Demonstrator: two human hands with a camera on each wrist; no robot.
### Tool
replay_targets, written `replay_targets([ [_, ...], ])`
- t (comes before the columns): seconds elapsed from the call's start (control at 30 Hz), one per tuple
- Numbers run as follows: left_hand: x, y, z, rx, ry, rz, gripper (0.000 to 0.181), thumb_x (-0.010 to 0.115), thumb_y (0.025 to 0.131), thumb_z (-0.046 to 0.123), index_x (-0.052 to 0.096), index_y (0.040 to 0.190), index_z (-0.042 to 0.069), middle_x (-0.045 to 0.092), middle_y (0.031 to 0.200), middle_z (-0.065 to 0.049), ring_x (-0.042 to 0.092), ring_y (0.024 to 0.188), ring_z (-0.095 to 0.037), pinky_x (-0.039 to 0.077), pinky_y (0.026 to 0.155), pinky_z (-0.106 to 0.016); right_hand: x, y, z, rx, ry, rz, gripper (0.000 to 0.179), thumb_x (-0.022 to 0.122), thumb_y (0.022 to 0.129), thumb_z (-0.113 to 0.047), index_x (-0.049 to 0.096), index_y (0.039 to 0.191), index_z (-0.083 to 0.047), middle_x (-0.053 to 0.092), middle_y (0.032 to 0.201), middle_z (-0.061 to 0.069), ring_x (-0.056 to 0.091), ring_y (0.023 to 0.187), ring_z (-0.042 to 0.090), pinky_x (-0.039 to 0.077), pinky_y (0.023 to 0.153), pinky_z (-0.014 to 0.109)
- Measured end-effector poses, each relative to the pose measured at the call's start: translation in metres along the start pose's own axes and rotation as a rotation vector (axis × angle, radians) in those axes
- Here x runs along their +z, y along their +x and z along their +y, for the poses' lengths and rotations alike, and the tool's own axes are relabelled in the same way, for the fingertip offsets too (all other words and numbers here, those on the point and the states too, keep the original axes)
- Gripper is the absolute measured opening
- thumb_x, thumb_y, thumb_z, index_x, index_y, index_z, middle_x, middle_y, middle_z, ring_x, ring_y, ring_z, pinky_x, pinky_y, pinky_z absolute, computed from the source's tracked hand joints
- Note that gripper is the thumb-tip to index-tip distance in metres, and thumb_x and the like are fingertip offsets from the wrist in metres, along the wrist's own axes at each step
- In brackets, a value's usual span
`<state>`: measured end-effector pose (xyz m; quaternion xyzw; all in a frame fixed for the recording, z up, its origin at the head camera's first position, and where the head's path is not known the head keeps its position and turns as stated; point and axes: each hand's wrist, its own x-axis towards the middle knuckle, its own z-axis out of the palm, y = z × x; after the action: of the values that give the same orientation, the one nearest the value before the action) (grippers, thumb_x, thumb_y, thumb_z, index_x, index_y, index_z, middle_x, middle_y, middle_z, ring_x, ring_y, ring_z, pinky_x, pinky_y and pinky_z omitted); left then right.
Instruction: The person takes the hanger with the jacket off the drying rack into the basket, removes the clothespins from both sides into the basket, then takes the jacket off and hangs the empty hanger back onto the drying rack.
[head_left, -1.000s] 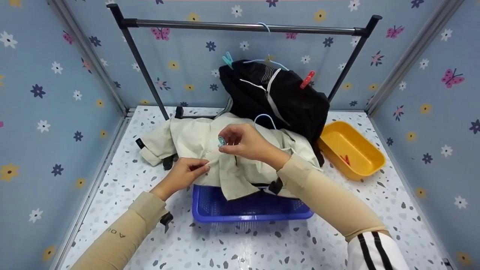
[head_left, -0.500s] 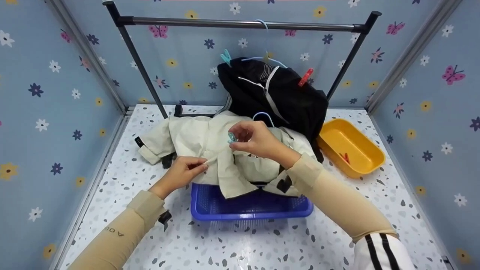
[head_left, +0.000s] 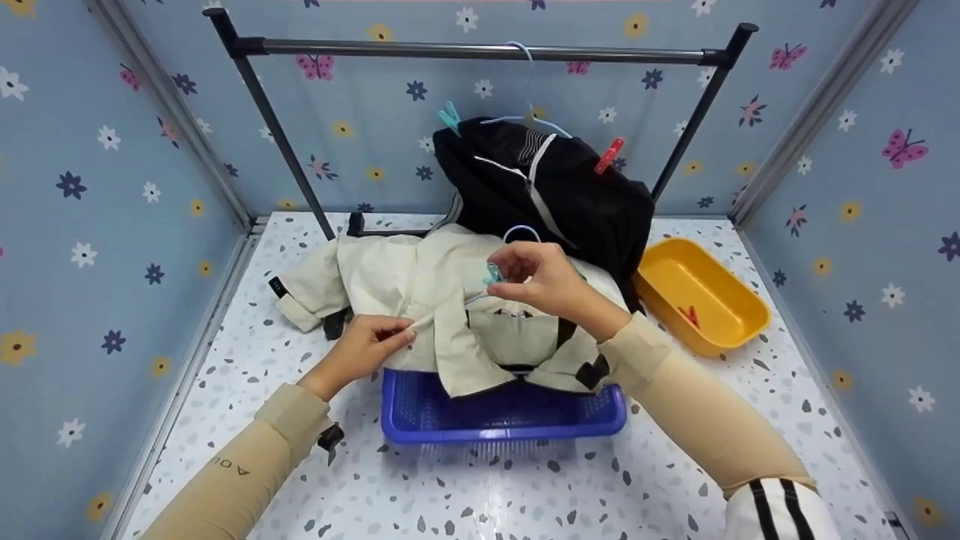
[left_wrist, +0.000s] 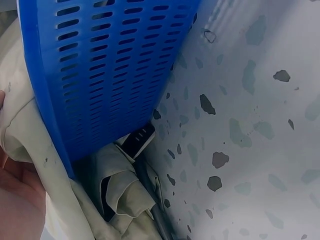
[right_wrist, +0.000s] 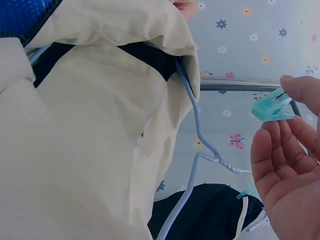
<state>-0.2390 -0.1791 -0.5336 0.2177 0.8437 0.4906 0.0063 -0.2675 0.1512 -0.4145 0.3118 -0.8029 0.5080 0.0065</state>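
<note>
A cream jacket [head_left: 382, 277] lies spread over a blue basket [head_left: 502, 433], its left sleeve reaching onto the floor. My left hand [head_left: 367, 345] pinches the jacket's front edge between thumb and fingers; in the left wrist view the cloth partly covers that hand [left_wrist: 20, 200]. Above the jacket, my right hand [head_left: 547, 285] pinches a teal clothespin [right_wrist: 272, 106] between thumb and fingertips, apart from the cloth. A light blue hanger [right_wrist: 197, 125] sits partly inside the jacket, its hook showing behind the right hand.
Behind, a black jacket [head_left: 562, 180] hangs from the dark rack [head_left: 390, 48], with a teal clothespin [head_left: 449, 116] and a red clothespin [head_left: 609, 156] on its shoulders. At the right stands a yellow tub [head_left: 720, 300] with red clothespins [head_left: 690, 316] inside.
My right hand has moved to the right with the teal clothespin, uncovering more of the jacket's collar area. The left hand keeps its hold on the jacket in nearly the same place.
</note>
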Motion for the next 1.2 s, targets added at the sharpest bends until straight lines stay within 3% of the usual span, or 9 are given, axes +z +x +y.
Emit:
replay_targets([
  [0.23, 0.001, 0.0, -0.001, 0.016, -0.038, -0.006, 0.015, 0.076, 0.102, 0.011, 0.085, 0.113, 0.006, 0.081, 0.097, -0.01, 0.059, 0.076, -0.001, 0.049, 0.072, -0.019, -0.012, -0.012, 0.005, 0.017, 0.01, 0.032, 0.032, 0.088, 0.087, 0.001, 0.076, 0.115, 0.008, 0.072, 0.093, 0.023, 0.063, 0.074, 0.005, 0.054, 0.07, 0.017],
  [0.47, 0.001, 0.001, 0.0, 0.002, -0.008, -0.009, 0.017, 0.077, 0.101, 0.01, 0.085, 0.115, 0.005, 0.083, 0.103, -0.011, 0.063, 0.08, 0.0, 0.051, 0.075, -0.018, -0.025, -0.02, 0.006, 0.031, 0.003, 0.063, 0.031, 0.089, 0.086, 0.001, 0.077, 0.114, 0.007, 0.074, 0.091, 0.019, 0.064, 0.074, 0.008, 0.056, 0.07, 0.017],
  [1.0, 0.0, 0.002, 0.0, 0.005, -0.006, -0.002, 0.017, 0.077, 0.101, 0.011, 0.085, 0.115, 0.004, 0.083, 0.104, -0.012, 0.064, 0.081, 0.0, 0.051, 0.076, -0.017, -0.052, -0.034, 0.018, 0.055, -0.015, 0.137, 0.029, 0.088, 0.085, 0.007, 0.077, 0.111, 0.01, 0.073, 0.092, 0.026, 0.063, 0.073, 0.005, 0.056, 0.068, 0.015],
  [1.2, -0.001, 0.001, -0.002, 0.002, -0.031, -0.007, 0.018, 0.077, 0.102, 0.011, 0.084, 0.116, 0.002, 0.083, 0.102, -0.014, 0.061, 0.078, -0.001, 0.05, 0.074, -0.018, -0.057, -0.042, 0.028, 0.078, -0.018, 0.147, 0.03, 0.089, 0.085, 0.006, 0.077, 0.111, 0.012, 0.073, 0.089, 0.02, 0.062, 0.073, 0.005, 0.055, 0.068, 0.015],
])
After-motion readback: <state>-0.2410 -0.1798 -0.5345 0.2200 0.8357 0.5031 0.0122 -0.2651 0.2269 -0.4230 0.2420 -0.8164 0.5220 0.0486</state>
